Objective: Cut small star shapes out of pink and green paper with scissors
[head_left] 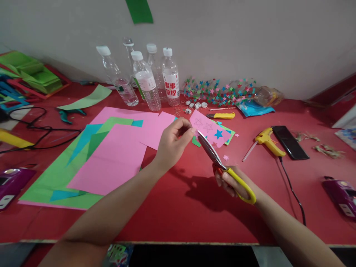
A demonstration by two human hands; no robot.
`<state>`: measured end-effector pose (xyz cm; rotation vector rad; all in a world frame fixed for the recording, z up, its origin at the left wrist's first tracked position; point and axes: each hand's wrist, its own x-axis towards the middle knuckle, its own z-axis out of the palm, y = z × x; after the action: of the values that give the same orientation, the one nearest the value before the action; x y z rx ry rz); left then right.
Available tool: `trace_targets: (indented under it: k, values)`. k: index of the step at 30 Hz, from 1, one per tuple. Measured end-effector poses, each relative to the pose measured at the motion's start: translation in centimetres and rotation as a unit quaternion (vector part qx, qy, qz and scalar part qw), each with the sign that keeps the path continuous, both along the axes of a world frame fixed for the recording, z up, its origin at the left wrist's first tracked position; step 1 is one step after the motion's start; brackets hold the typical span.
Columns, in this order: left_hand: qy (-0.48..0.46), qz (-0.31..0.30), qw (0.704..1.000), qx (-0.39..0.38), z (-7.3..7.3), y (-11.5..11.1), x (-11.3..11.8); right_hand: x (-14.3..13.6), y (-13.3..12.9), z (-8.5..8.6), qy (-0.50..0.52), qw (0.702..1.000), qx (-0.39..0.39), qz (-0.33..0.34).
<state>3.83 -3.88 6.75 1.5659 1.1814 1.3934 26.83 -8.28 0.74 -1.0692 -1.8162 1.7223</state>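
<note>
My right hand [232,181] grips a pair of scissors [210,150] with yellow handles, its blades pointing up and left. At the blade tips, my left hand [175,141] pinches a small piece of pink paper [195,132], mostly hidden by the fingers. Just behind lies a pink paper strip [208,126] with stars drawn in outline and a blue paper star [218,134] on it. A small cut pink star [226,158] rests on the red table near the scissors. Large pink sheets [114,159] lie left of my left hand.
Several plastic bottles [171,79] stand along the wall. A heap of coloured stars [219,91] and a yellow cutter [222,115] are at the back. To the right lie a yellow glue gun [268,141] with its cord and a black phone [290,142]. Green sheets [41,189] lie left.
</note>
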Motion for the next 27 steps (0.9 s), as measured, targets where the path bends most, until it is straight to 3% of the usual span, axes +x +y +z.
trace_targets:
  k: [8,27]
  values:
    - [-0.077,0.006,0.997,-0.015,-0.5,-0.1,0.2,0.3,-0.2,-0.2,0.029,0.999,-0.001,0.016]
    - [-0.1,-0.012,0.995,-0.021,-0.8,0.2,0.3,0.1,-0.1,0.8,-0.004,1.0,-0.023,-0.009]
